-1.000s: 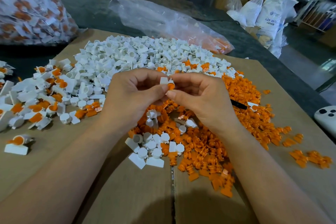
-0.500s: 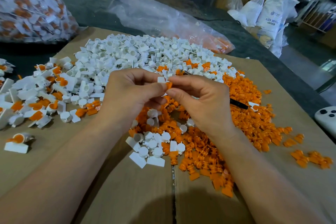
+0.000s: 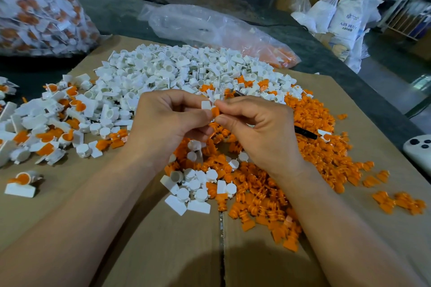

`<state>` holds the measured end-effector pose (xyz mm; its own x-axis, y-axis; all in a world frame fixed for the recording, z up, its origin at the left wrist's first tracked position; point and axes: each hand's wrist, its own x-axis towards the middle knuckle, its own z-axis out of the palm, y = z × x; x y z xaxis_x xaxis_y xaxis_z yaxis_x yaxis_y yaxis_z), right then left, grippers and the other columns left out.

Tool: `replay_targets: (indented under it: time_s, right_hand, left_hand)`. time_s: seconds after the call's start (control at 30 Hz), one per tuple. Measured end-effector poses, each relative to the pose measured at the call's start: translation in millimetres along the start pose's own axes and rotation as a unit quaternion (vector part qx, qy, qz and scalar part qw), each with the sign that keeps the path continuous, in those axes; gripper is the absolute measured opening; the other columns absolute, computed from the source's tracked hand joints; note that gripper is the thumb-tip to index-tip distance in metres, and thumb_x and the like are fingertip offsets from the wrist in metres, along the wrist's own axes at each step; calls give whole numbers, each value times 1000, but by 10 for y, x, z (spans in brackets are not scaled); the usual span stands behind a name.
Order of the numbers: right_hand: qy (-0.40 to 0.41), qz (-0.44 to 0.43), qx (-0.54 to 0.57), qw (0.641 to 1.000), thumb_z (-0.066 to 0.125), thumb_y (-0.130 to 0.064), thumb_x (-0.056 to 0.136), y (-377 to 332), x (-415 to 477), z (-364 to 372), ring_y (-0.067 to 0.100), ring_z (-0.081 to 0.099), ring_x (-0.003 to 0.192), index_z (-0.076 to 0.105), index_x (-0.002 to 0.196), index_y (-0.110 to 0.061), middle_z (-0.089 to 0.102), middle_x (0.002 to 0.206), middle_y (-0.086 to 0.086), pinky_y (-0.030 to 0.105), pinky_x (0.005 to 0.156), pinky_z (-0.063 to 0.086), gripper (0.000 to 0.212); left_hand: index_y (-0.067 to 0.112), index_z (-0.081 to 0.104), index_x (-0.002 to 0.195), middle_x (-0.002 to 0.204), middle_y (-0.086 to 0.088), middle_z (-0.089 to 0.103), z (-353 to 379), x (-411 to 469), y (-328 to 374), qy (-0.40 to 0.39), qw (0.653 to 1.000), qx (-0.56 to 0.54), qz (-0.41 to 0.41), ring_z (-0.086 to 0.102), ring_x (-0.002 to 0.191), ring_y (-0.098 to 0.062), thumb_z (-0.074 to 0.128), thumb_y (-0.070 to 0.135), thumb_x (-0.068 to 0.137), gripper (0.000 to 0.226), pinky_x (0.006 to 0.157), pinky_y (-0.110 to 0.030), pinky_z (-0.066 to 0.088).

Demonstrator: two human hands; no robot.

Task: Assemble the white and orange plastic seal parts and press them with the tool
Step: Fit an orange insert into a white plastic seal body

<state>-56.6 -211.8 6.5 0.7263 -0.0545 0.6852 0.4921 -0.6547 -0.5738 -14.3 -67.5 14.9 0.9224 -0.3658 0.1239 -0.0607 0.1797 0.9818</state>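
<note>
1. At the far left, a heap of joined white-and-orange plastic seals point(image 3: 46, 123) is lying on the brown cardboard sheet point(image 3: 70, 205).
2. The left hand point(image 3: 172, 123) is hovering above the piles with its forearm entering from the near left. Its fingers are curling inward, and its thumb and forefinger are pinching the small white plastic seal part point(image 3: 205, 105), whose flat tab is pointing up and away.
3. The small orange plastic seal part point(image 3: 215, 111) is touching that piece's right side, with its long axis standing roughly upright and slightly tilted.
4. The right hand point(image 3: 256, 128) is mirroring the left from the near right, fingers curling, and is pinching the orange piece between thumb and forefinger.
5. The black tool handle point(image 3: 305, 133) is showing just right of that hand, over the heap of loose orange parts point(image 3: 326, 158). I cannot tell whether the hand is gripping it.
</note>
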Motion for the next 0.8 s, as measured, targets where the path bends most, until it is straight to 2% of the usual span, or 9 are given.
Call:
replay_targets:
  time_s: [0.1, 0.23, 0.43, 0.57, 0.8]
  right_hand:
    - [1, -24, -14, 1000, 69, 1, 71, 5, -5, 20, 11, 60, 94, 67, 96, 7, 59, 91, -4, 13, 82, 49, 26]
    - [-1, -18, -10, 1000, 69, -1, 71, 17, -16, 31, 12, 60, 95, 67, 97, 6, 59, 92, -4, 14, 82, 50, 26]
    - [-31, 28, 42, 998, 70, -8, 74, -4, -20, 9, 4, 64, 87, 59, 107, -21, 61, 91, -15, 19, 79, 52, 37]
    - [-34, 14, 37, 999, 69, -7, 76, 1, -19, 2, 13, 66, 88, 61, 107, -18, 66, 92, -3, 32, 79, 55, 34]
    - [-33, -2, 20, 999, 69, -7, 75, 19, -14, -4, 12, 64, 87, 61, 108, -10, 64, 92, -3, 28, 78, 54, 34]
  left_hand:
    - [9, 66, 67, 50, -4, 64, 25, 1, 0, 18, 1000, 10, -1, 61, 43, -12, 68, -8, 73, 18, 43, -18, 49]
    - [6, 64, 67, 49, -3, 63, 32, 16, -3, 29, 999, -2, -24, 61, 42, -12, 68, -8, 73, 16, 42, -18, 49]
    - [4, 63, 66, 50, -7, 63, 4, 39, -4, 26, 998, -21, -52, 60, 41, -14, 67, -9, 73, 15, 41, -19, 47]
    - [4, 63, 66, 50, -7, 63, 0, 41, 2, 19, 998, -11, -51, 60, 42, -15, 67, -10, 72, 16, 42, -19, 49]
    - [6, 64, 65, 52, -8, 64, -7, 43, 0, 17, 998, -10, -59, 61, 44, -16, 67, -10, 72, 17, 43, -21, 50]
